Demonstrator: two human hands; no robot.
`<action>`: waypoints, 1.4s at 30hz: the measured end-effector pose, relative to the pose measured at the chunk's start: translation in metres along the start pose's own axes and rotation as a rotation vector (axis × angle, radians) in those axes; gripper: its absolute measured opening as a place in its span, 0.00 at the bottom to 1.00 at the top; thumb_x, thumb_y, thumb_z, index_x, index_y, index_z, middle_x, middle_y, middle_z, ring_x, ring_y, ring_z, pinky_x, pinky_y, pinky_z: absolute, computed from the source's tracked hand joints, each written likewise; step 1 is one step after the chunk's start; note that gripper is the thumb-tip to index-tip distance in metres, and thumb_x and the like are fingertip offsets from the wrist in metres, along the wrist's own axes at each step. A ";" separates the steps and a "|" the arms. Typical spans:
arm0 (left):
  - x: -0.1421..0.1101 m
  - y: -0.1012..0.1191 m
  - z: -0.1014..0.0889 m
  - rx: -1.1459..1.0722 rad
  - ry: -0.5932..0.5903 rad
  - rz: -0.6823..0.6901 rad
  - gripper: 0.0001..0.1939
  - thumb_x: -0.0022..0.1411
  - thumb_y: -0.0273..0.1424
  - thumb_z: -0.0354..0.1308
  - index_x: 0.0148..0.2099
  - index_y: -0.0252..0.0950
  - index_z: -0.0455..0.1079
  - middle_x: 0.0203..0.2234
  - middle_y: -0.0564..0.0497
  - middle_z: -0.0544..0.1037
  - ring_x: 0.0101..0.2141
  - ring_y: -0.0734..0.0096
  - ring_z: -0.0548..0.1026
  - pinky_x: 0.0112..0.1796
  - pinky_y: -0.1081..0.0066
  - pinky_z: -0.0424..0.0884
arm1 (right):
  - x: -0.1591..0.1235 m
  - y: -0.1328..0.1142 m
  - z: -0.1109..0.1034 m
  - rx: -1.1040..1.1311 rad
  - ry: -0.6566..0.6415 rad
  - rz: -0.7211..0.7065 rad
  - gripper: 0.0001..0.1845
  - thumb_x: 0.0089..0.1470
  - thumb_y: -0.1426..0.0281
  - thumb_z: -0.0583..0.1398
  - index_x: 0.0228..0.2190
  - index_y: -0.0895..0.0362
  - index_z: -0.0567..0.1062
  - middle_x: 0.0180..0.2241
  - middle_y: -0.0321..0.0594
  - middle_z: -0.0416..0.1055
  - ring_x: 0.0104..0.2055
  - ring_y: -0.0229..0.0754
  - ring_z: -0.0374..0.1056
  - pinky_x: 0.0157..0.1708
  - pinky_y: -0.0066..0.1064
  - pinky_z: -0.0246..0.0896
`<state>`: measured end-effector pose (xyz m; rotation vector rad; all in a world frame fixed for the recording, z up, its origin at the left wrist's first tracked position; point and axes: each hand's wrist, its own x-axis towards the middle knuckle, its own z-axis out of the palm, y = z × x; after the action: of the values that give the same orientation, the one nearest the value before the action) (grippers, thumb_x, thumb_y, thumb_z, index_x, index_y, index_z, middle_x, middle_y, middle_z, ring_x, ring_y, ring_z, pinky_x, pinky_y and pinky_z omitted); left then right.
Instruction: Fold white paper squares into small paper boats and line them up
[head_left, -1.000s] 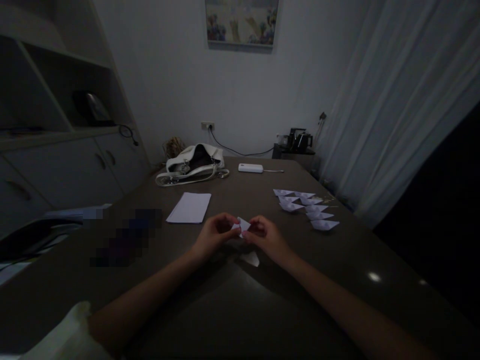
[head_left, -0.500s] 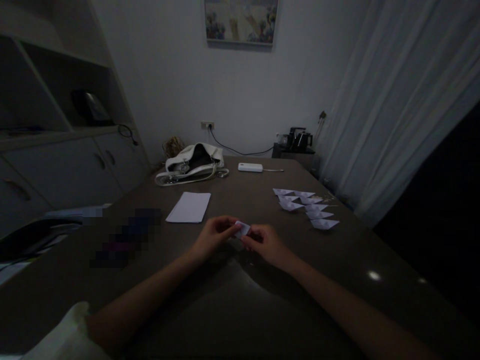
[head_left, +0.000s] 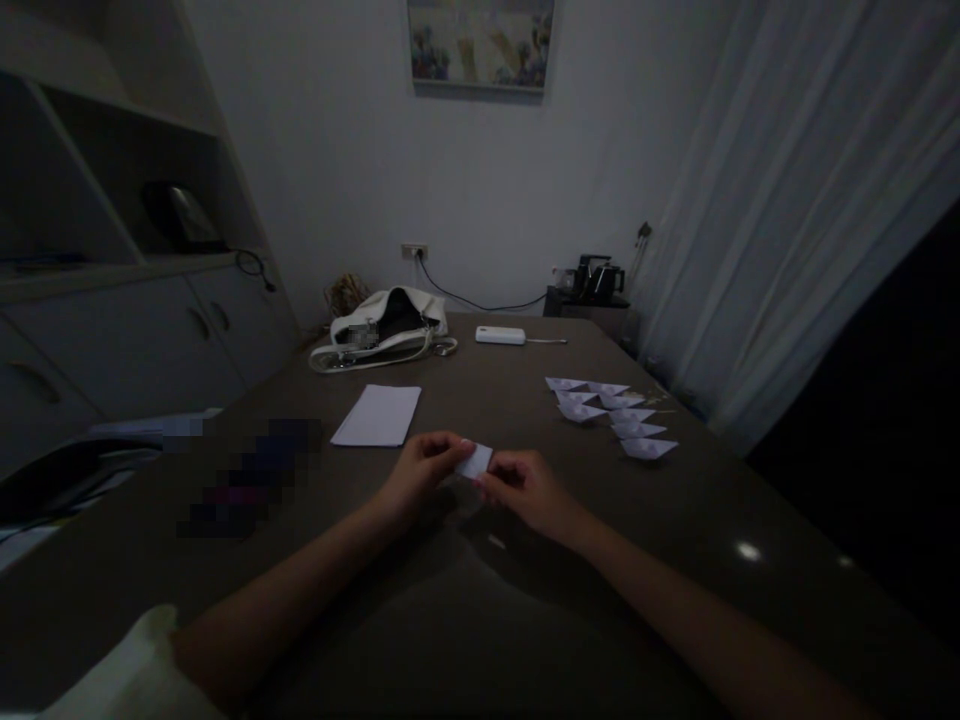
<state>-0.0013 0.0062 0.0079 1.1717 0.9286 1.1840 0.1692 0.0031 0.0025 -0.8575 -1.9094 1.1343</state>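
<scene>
A small folded piece of white paper [head_left: 475, 461] is held up over the table between my two hands. My left hand [head_left: 429, 470] pinches its left side, thumb on top. At its lower right corner, the thumb and fingers of my right hand [head_left: 531, 490] are closed on the paper. To the right lie several folded paper boats [head_left: 648, 449] in close rows. A stack of white paper sheets [head_left: 377, 415] rests beyond my left hand.
On the brown table [head_left: 480, 620], a white handbag [head_left: 390, 325] sits at the far left, with a white power bank [head_left: 501, 336] and short cable to its right. A blurred dark item [head_left: 255, 480] lies at left. A white curtain [head_left: 750, 200] hangs along the right side.
The folded paper has shifted slightly left and turned, now showing a squarer face. My left hand has moved a little left with it; my right hand stays nearly in place.
</scene>
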 end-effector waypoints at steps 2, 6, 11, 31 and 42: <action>0.000 -0.001 0.001 -0.091 -0.025 -0.060 0.15 0.45 0.37 0.66 0.26 0.31 0.69 0.19 0.52 0.73 0.21 0.75 0.70 0.25 0.74 0.66 | 0.000 0.000 -0.001 0.013 0.005 -0.017 0.12 0.53 0.66 0.58 0.21 0.59 0.71 0.21 0.34 0.67 0.24 0.34 0.62 0.25 0.25 0.56; 0.001 -0.002 -0.001 -0.016 -0.036 -0.028 0.14 0.48 0.38 0.65 0.28 0.31 0.71 0.22 0.52 0.74 0.24 0.74 0.71 0.27 0.75 0.67 | 0.001 0.003 -0.005 0.005 0.010 -0.012 0.12 0.53 0.66 0.58 0.21 0.59 0.71 0.20 0.34 0.66 0.22 0.33 0.62 0.24 0.25 0.55; 0.005 -0.001 -0.007 0.207 -0.017 0.108 0.14 0.50 0.39 0.63 0.29 0.32 0.71 0.23 0.52 0.75 0.25 0.73 0.71 0.29 0.74 0.67 | 0.002 0.009 -0.008 -0.112 0.038 0.009 0.13 0.52 0.66 0.58 0.22 0.60 0.72 0.19 0.35 0.67 0.22 0.34 0.62 0.24 0.25 0.55; 0.003 0.002 -0.010 0.557 -0.067 0.281 0.12 0.56 0.38 0.59 0.36 0.32 0.73 0.30 0.47 0.78 0.32 0.66 0.75 0.33 0.71 0.69 | 0.006 0.008 -0.018 -0.225 0.272 -0.108 0.06 0.52 0.69 0.60 0.28 0.58 0.76 0.28 0.40 0.75 0.29 0.39 0.69 0.29 0.28 0.61; 0.002 -0.001 -0.005 0.520 -0.084 0.285 0.10 0.54 0.34 0.60 0.32 0.31 0.75 0.27 0.47 0.79 0.31 0.66 0.75 0.33 0.71 0.68 | 0.005 0.002 -0.012 -0.246 0.274 -0.151 0.05 0.50 0.70 0.61 0.27 0.58 0.77 0.26 0.39 0.75 0.26 0.37 0.68 0.26 0.26 0.59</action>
<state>-0.0058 0.0093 0.0064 1.8055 1.0636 1.1353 0.1775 0.0126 0.0062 -0.9303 -1.8697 0.6634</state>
